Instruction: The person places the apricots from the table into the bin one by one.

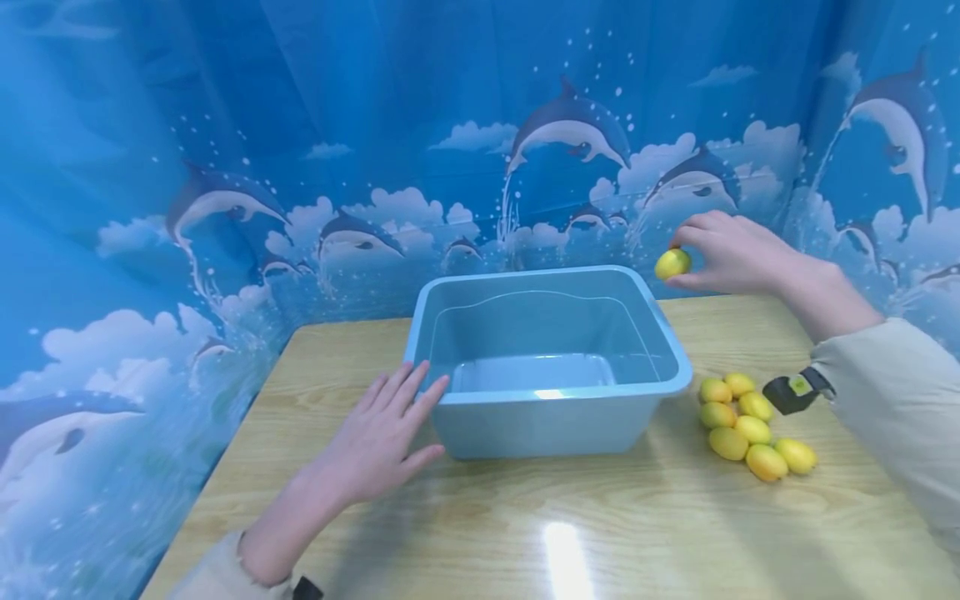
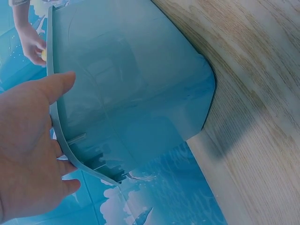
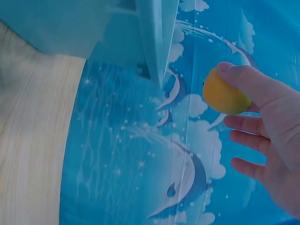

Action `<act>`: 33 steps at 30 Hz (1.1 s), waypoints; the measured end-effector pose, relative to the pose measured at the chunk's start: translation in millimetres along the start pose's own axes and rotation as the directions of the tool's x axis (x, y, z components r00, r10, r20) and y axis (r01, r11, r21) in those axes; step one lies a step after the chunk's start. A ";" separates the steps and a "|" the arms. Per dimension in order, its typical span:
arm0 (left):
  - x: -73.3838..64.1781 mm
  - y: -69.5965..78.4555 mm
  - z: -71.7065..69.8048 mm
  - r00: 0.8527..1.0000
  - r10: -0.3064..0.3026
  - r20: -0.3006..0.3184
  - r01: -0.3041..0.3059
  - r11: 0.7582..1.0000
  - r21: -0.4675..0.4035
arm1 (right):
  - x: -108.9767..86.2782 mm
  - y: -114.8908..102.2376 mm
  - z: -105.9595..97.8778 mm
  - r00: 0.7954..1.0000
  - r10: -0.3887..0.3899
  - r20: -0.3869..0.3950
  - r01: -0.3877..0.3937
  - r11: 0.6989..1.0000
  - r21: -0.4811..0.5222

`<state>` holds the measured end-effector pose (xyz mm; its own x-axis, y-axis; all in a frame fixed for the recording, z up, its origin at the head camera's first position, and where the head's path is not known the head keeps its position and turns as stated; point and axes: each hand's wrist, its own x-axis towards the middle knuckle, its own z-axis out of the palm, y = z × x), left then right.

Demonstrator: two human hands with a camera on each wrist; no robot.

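Observation:
A yellow lemon [image 1: 672, 264] is pinched between the thumb and fingers of my right hand [image 1: 731, 252], up near the far right corner of a blue plastic tub [image 1: 536, 423]. In the right wrist view the lemon [image 3: 227, 92] looks orange-yellow with a greenish end, and the other fingers extend below it. My left hand [image 1: 386, 429] lies at the tub's near left corner, fingers straight and spread over the rim. From the left wrist, the thumb of the left hand [image 2: 33, 140] shows along the outer wall of the tub [image 2: 126, 84]. No fruit shows inside the tub.
Several yellow lemons [image 1: 752, 429] lie in a cluster on the wooden table [image 1: 480, 533], right of the tub. Behind the table hangs a blue curtain [image 1: 390, 100] printed with dolphins. A small black device [image 1: 791, 393] is strapped at the right wrist.

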<state>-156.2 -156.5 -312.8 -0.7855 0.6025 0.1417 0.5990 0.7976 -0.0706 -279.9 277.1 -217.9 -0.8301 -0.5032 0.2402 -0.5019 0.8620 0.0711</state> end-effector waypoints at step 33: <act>-1.3 2.1 2.9 1.000 0.003 -0.030 -0.003 1.000 -0.004 | 3.1 -17.4 11.8 0.997 0.012 0.071 -0.015 0.999 0.043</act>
<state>-154.4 -155.5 -316.0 -0.7787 0.6036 0.1711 0.6020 0.7957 -0.0668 -276.6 259.9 -229.8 -0.8512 -0.4962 0.1713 -0.4996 0.8659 0.0259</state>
